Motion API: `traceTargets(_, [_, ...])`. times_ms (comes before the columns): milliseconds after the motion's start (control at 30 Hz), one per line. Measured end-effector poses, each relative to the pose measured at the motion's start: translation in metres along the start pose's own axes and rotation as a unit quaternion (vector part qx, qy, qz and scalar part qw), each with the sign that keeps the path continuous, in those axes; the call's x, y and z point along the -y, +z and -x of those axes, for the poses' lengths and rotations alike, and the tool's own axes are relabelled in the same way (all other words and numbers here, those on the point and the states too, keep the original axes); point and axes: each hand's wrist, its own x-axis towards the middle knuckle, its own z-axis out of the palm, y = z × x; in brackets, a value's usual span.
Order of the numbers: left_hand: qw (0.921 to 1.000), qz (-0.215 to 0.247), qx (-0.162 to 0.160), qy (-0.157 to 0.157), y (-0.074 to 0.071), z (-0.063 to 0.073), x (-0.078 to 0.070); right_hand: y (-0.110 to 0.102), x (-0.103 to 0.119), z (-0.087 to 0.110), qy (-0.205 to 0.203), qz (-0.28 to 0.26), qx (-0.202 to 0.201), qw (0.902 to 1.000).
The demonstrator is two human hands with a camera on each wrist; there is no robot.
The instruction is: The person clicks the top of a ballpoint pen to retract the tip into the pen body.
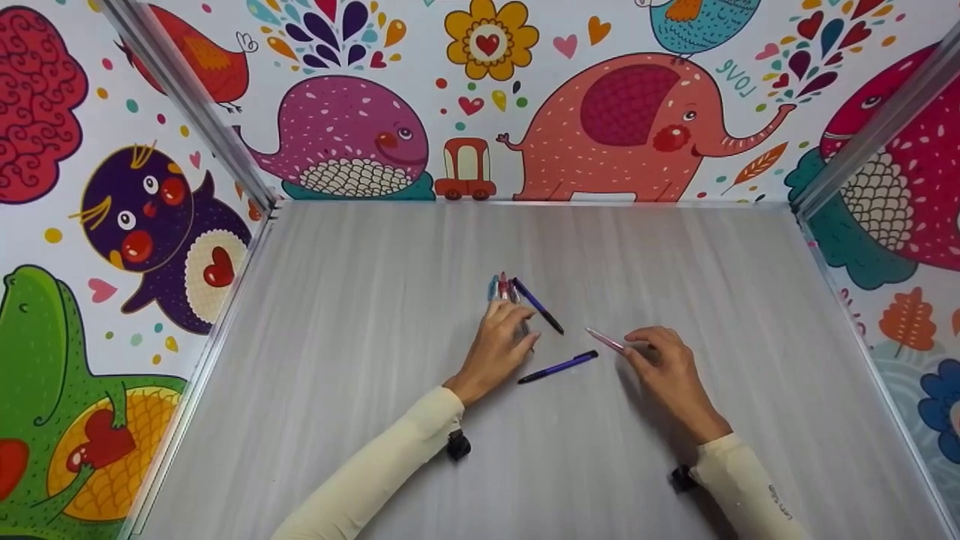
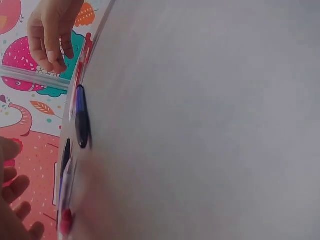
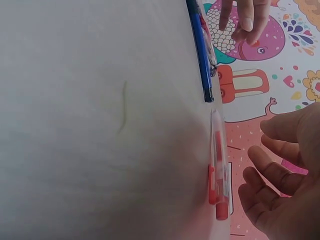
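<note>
My left hand [image 1: 495, 341] hovers over a small bunch of pens, its fingers loosely bent and partly hiding them. Past its fingertips show a red-ended pen [image 1: 504, 283] and a teal-ended pen [image 1: 493, 288]. A blue pen with a black end [image 1: 538, 306] slants just right of the bunch. Another blue pen [image 1: 559, 367] lies between the hands. My right hand [image 1: 667, 367] is beside a clear pen with red parts [image 1: 604, 340], its fingers relaxed. In the right wrist view a gap shows between these fingers [image 3: 270, 175] and the red pen [image 3: 219, 165].
The pens lie on a grey wood-grain table [image 1: 375, 300]. Panels with cartoon animals, among them an elephant [image 1: 615, 142], stand at the back and sides. Metal posts [image 1: 187, 97] rise at the back corners. A black wrist camera [image 1: 458, 445] sits under the left sleeve.
</note>
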Motion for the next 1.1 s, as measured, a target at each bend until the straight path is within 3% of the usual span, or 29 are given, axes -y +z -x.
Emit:
traceTargets(233, [0.9983,0.002,-0.029,-0.05,-0.008,0.011,0.008,0.007,0.005,-0.006,-0.008,0.0,0.016,0.9998])
traceTargets(467, [0.9949,-0.019,-0.068,-0.072,-0.008,0.021,0.013,0.016,0.012,-0.014,-0.037,-0.004,0.028,0.9989])
traceTargets(567, [0.9924,-0.037,-0.077,-0.088,-0.009,0.025,0.014,0.019,0.015,-0.016,-0.022,-0.029,0.042,0.9985])
traceTargets(800, [0.9854,-0.07,-0.081,-0.133,-0.009,0.031,0.015,0.027,0.02,-0.017,0.003,-0.074,0.062,0.9953])
traceTargets(1100, [0.9759,-0.158,-0.069,-0.134,-0.003,0.036,0.022,0.032,0.021,-0.017,-0.006,-0.072,0.064,0.9953])
